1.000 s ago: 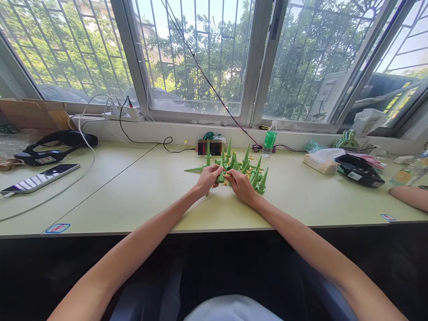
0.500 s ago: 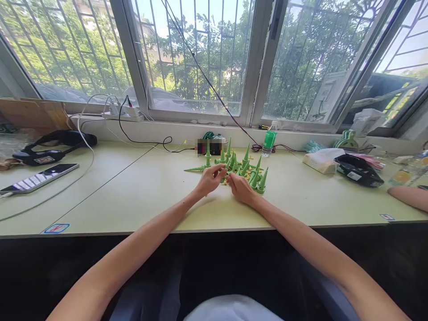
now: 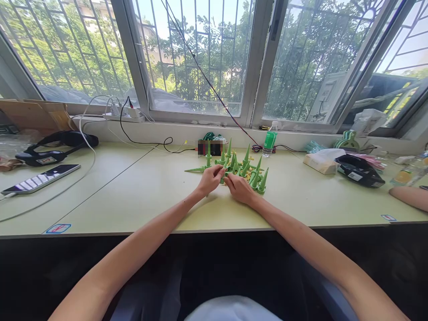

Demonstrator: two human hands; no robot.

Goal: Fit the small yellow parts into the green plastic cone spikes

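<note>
My left hand [image 3: 210,180] and my right hand [image 3: 238,187] meet over the table, fingertips almost touching. A small part of a green plastic watering spike [image 3: 225,164] shows at the left fingertips, which pinch it. The right thumb and fingers are pressed together against its lower end; what exactly they grip is hidden. Behind and right of my hands stand several green cone-shaped spikes [image 3: 263,182], points up. Another green spike [image 3: 195,170] lies on its side left of the group. Small yellow pieces [image 3: 249,174] are scattered among the standing spikes.
A water bottle [image 3: 270,140] stands by the window sill. On the right are a tissue pack [image 3: 321,161], a black headset [image 3: 359,170] and another person's forearm [image 3: 408,196]. On the left lie a phone [image 3: 42,179], a black head strap [image 3: 47,154] and cables.
Both hands stay nearly in place. The right fingertips have shifted slightly left, closer to the left ones. The view has moved a little.
</note>
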